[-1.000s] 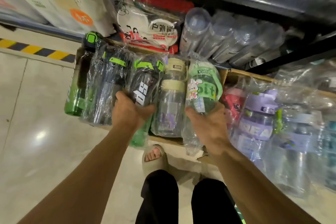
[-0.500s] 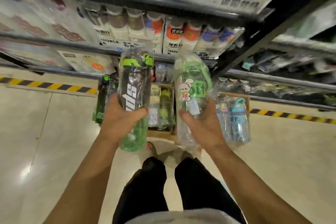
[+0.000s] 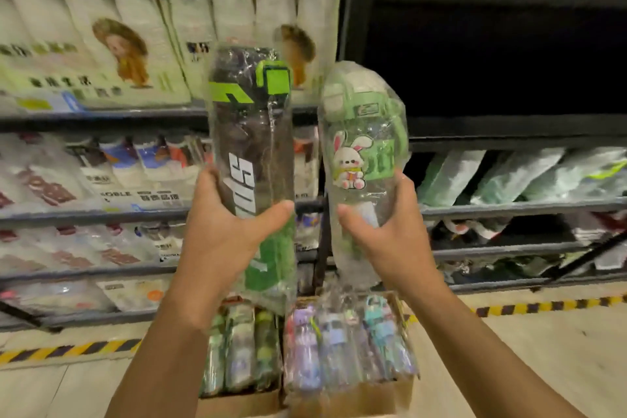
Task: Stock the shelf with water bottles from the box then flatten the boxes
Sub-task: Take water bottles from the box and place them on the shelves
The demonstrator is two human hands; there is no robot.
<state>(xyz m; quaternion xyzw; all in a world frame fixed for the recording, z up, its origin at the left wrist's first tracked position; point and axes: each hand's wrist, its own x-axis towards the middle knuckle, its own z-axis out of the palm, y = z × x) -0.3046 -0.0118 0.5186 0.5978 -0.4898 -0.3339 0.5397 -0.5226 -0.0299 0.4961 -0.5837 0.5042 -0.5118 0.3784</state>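
My left hand (image 3: 220,231) grips a tall dark bottle with a lime-green lid (image 3: 252,132), wrapped in clear plastic and held upright at chest height. My right hand (image 3: 390,234) grips a clear bottle with a pale green lid and a rabbit picture (image 3: 363,146), also in a plastic wrap. Both bottles are raised in front of the shelves. Below them on the floor stand two open cardboard boxes (image 3: 356,400) holding several more wrapped bottles (image 3: 342,343).
The left shelf unit (image 3: 101,214) is packed with white packaged goods on several levels. The right unit has a dark bare upper bay (image 3: 509,61) and green and white packets (image 3: 509,176) on the level below. Yellow-black hazard tape (image 3: 543,307) runs along the floor.
Both hands lifted the two bottles out of the box and up to shelf height. My view rose from the boxes to the shelves.
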